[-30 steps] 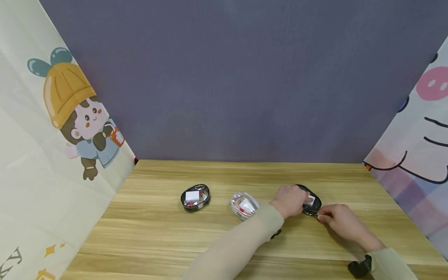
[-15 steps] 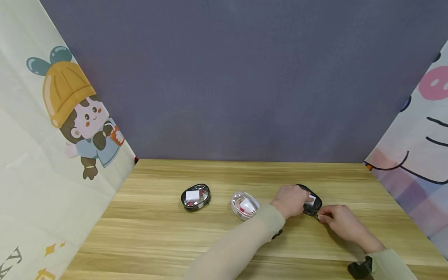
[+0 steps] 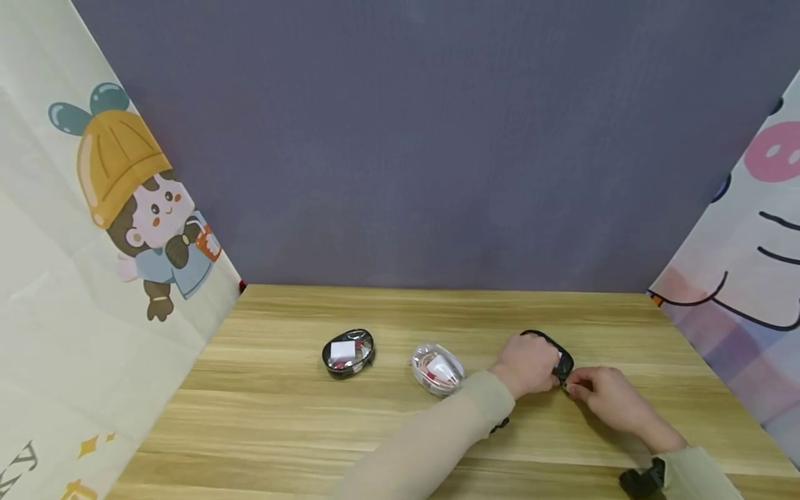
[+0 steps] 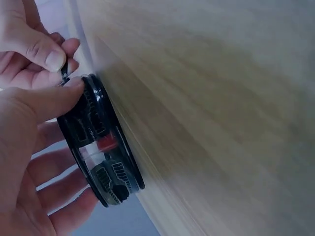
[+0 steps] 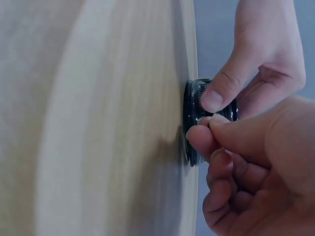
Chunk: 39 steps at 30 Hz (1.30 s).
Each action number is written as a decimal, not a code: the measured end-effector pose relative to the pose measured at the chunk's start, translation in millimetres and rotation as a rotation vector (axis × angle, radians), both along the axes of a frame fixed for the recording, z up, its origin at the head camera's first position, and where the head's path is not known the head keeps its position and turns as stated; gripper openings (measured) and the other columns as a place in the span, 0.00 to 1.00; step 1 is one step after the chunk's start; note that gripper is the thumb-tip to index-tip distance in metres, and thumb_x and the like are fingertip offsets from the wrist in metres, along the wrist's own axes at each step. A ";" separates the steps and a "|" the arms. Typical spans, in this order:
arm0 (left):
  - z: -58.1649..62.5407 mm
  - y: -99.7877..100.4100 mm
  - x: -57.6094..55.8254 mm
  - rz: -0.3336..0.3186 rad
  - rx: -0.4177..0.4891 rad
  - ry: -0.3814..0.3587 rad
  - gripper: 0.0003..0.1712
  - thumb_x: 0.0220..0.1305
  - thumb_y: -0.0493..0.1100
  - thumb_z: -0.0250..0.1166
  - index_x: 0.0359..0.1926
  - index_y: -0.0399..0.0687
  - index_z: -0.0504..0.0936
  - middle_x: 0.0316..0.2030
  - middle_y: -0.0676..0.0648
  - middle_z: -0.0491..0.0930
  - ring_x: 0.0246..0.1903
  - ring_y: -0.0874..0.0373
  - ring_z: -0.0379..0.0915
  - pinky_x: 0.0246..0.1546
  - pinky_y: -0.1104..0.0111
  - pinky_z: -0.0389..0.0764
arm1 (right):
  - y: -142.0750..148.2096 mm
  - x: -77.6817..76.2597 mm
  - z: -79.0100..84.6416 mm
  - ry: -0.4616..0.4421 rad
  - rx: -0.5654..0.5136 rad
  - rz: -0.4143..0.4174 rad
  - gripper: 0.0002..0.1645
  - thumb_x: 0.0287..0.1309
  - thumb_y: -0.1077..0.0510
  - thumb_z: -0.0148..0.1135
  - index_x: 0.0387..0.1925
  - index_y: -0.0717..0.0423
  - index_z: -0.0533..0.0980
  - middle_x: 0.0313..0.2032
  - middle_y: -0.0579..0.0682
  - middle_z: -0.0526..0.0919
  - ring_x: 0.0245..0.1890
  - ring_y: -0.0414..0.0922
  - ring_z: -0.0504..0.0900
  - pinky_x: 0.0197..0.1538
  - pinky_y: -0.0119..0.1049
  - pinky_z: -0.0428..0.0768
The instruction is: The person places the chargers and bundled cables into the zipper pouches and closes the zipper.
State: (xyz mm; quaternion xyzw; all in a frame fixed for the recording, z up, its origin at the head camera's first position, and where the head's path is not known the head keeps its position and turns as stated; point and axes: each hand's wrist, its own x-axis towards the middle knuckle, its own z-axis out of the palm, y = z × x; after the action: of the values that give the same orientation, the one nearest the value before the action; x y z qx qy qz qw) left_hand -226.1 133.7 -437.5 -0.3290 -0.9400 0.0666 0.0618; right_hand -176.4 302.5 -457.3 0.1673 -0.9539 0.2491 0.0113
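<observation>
A small oval zip pouch with black trim lies on the right part of the table. My left hand holds it, thumb on its side wall and fingers over the top, hiding much of it. In the left wrist view the pouch's clear wall shows a black zip and something red inside. My right hand pinches a small black zip pull at the pouch's near end between thumb and forefinger. In the right wrist view both thumbs are close together at the pouch.
A white-trimmed clear pouch with a white charger and cable lies left of my left forearm. Farther left is a black-trimmed pouch holding a white block. The wooden table meets a grey-blue panel at the back.
My left hand has shifted its hold toward the pouch's near end, covering more of the white item in it, and its thumb is now beside the right fingers. The right hand has barely moved.
</observation>
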 end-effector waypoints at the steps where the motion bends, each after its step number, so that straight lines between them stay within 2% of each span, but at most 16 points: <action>1: -0.4 0.7 -0.2 -0.006 -0.001 0.010 0.14 0.57 0.70 0.67 0.30 0.72 0.83 0.30 0.65 0.82 0.34 0.68 0.78 0.32 0.71 0.80 | 0.2 0.0 0.6 0.005 0.000 -0.004 0.14 0.61 0.67 0.63 0.24 0.46 0.78 0.21 0.37 0.75 0.21 0.33 0.67 0.26 0.30 0.66; 3: -1.0 2.0 -0.4 -0.014 -0.004 0.033 0.15 0.57 0.70 0.66 0.27 0.71 0.83 0.26 0.65 0.81 0.30 0.68 0.77 0.29 0.72 0.80 | 0.2 -0.2 1.9 0.013 0.001 -0.012 0.13 0.61 0.67 0.63 0.24 0.47 0.78 0.21 0.38 0.74 0.21 0.34 0.67 0.26 0.30 0.66; 6: -1.1 3.5 -0.6 -0.022 -0.018 0.063 0.15 0.59 0.69 0.66 0.27 0.70 0.83 0.25 0.64 0.80 0.30 0.68 0.76 0.29 0.73 0.80 | -0.1 -0.5 3.3 0.011 0.008 -0.027 0.12 0.62 0.66 0.63 0.25 0.48 0.79 0.21 0.38 0.75 0.20 0.34 0.67 0.25 0.31 0.66; 10: 1.5 4.3 0.7 -0.020 -0.033 0.066 0.09 0.61 0.63 0.67 0.31 0.70 0.84 0.31 0.63 0.83 0.36 0.66 0.77 0.35 0.72 0.81 | 0.5 -1.1 2.0 0.005 0.010 -0.036 0.10 0.62 0.65 0.63 0.27 0.48 0.81 0.23 0.38 0.77 0.22 0.34 0.69 0.27 0.31 0.68; 13: 1.9 3.7 0.9 -0.023 -0.039 0.076 0.05 0.63 0.58 0.67 0.32 0.70 0.85 0.33 0.64 0.83 0.37 0.67 0.78 0.38 0.73 0.80 | 0.8 -1.7 0.8 0.008 0.001 -0.035 0.10 0.62 0.65 0.63 0.27 0.49 0.81 0.23 0.38 0.77 0.22 0.34 0.69 0.27 0.31 0.68; 18: -0.3 4.8 -0.1 -0.018 -0.056 0.097 0.09 0.62 0.63 0.67 0.36 0.71 0.86 0.33 0.65 0.84 0.37 0.70 0.78 0.44 0.76 0.77 | -0.4 -1.5 0.8 0.034 -0.007 -0.027 0.11 0.62 0.66 0.63 0.26 0.50 0.80 0.22 0.38 0.76 0.22 0.34 0.68 0.26 0.32 0.67; 26: -2.1 7.4 0.0 0.026 -0.021 0.074 0.09 0.63 0.63 0.66 0.37 0.71 0.86 0.34 0.64 0.84 0.41 0.66 0.78 0.38 0.73 0.81 | -0.4 -2.8 0.0 0.059 0.006 -0.039 0.11 0.61 0.67 0.63 0.26 0.49 0.80 0.21 0.37 0.76 0.21 0.34 0.68 0.26 0.31 0.68; 31: -2.6 7.9 0.5 0.055 -0.003 0.062 0.10 0.60 0.64 0.67 0.36 0.71 0.86 0.35 0.64 0.83 0.40 0.66 0.78 0.36 0.71 0.82 | 1.1 -2.6 -1.2 0.068 0.010 -0.029 0.12 0.61 0.67 0.64 0.26 0.48 0.80 0.21 0.36 0.75 0.21 0.33 0.68 0.26 0.31 0.68; 36: -2.3 7.2 0.3 0.072 0.018 0.058 0.12 0.60 0.66 0.65 0.39 0.72 0.85 0.40 0.63 0.81 0.41 0.64 0.76 0.36 0.69 0.82 | -1.1 -2.9 1.1 0.074 0.028 0.009 0.13 0.60 0.67 0.64 0.25 0.48 0.79 0.20 0.37 0.73 0.20 0.34 0.66 0.25 0.32 0.66; 39: -1.5 5.5 -1.5 0.076 0.028 0.063 0.13 0.60 0.66 0.66 0.41 0.72 0.85 0.42 0.63 0.81 0.42 0.64 0.76 0.37 0.69 0.82 | -3.8 -3.8 1.9 0.070 0.032 0.001 0.12 0.61 0.66 0.65 0.25 0.48 0.79 0.21 0.37 0.74 0.21 0.33 0.67 0.26 0.32 0.67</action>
State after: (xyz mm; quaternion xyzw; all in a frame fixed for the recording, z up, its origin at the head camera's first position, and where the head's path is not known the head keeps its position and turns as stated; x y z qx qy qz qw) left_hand -227.6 139.3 -439.0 -0.2900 -0.9502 0.0660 0.0935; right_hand -180.2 298.7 -455.4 0.1767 -0.9566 0.2278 0.0420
